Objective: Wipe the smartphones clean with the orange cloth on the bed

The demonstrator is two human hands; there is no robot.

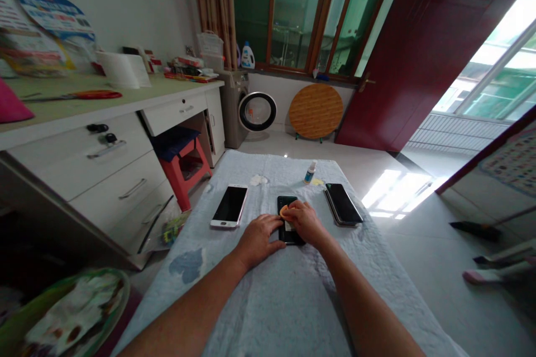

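Observation:
A black smartphone lies in the middle of the cloth-covered table, partly hidden by both hands. My left hand holds it by its left edge, with the fingertips near its middle and the thumb by the lower corner. In my right hand, closed fingers pinch a small orange pad against the phone's face. A pale patch shows on the phone below the pad. To the left lies a white-framed smartphone with a dark screen. On the right, a dark smartphone appears to lie on top of another flat device.
A small spray bottle stands near the table's far edge. Light blue cloth covers the table. A red stool and white drawers are at the left, above a green-rimmed bin. A washing machine stands open behind.

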